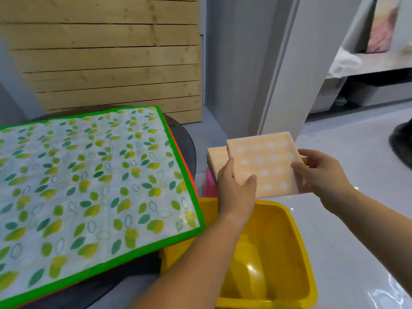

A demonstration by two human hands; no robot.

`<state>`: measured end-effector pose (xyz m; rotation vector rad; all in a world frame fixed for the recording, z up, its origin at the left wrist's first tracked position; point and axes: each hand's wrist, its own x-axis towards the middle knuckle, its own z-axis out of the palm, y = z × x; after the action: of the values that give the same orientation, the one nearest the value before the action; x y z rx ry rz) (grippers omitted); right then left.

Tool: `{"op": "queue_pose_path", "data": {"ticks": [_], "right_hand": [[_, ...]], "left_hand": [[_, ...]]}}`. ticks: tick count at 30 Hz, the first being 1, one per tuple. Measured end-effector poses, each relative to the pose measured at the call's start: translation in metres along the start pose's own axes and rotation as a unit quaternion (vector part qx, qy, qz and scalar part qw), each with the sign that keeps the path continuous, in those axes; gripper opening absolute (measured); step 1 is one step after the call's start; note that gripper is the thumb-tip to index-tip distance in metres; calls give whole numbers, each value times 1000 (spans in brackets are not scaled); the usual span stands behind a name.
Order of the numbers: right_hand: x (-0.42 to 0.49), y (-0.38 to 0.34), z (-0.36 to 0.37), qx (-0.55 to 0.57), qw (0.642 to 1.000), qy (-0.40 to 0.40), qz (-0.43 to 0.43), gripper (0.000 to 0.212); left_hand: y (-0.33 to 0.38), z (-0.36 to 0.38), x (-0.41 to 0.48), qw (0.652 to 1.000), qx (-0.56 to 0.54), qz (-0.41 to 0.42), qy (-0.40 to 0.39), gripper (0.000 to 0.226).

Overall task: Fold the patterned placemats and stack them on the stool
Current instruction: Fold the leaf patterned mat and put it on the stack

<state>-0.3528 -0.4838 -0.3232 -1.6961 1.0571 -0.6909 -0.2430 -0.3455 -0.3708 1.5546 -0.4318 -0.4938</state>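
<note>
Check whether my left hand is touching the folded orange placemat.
Touching. The head view shows the left hand pinching the folded orange placemat at its left edge, thumb on top.

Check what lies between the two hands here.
In the head view, a folded orange placemat with white dots spans the gap, gripped by the left hand at one edge and the right hand at the other.

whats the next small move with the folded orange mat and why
Probably shift the folded orange placemat left and lower it onto the orange stack on the pink stool: left hand and right hand grip it, offset right of that stack.
</note>
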Motion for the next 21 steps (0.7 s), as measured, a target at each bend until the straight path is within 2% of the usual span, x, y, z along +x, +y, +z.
{"op": "queue_pose_path", "data": {"ticks": [6, 12, 21], "right_hand": [[51, 58, 32, 19, 999, -1, 31, 32], [107, 77, 79, 17, 999, -1, 29, 26], [161, 87, 126, 10, 1000, -16, 20, 21]], "left_hand": [[-58, 23, 30, 999, 30, -7, 40, 74], [-90, 20, 82, 995, 70, -10, 72, 73], [-111, 1, 152, 982, 182, 5, 49, 77]]}}
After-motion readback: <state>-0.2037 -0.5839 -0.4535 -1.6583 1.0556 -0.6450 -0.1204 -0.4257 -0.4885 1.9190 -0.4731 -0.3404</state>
